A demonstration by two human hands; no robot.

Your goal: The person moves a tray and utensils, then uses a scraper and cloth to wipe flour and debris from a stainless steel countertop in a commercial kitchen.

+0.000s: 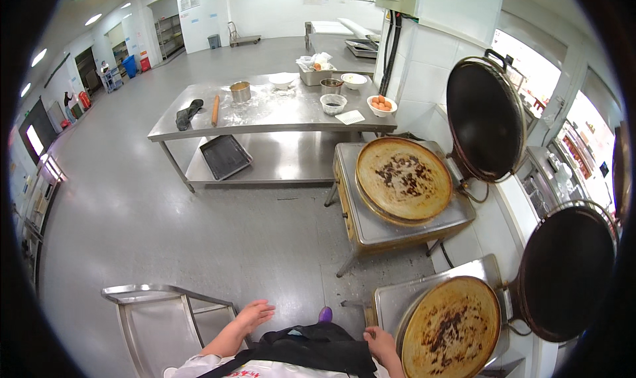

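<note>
My left hand [254,316] hangs in the air with nothing in it, its fingers stretched out. It is beside a stainless steel cart [154,328] at my lower left. My right hand [380,343] is curled near the edge of my black apron [308,353]. It sits just left of the near electric griddle, whose round browned plate [452,328] has dark scorched patches; whether the fingers pinch anything is hidden. The near griddle's black lid [566,273] stands raised. Beyond it is a second griddle plate [405,179], likewise scorched, under another raised lid [484,120].
Ahead, a floured steel table [278,110] bears a rolling pin [215,111], a dark cloth [189,115], a metal pot [241,92], a bowl of eggs [381,105] and a white scraper [350,117]. A dark tray [226,157] rests on its lower shelf. Two people are far left.
</note>
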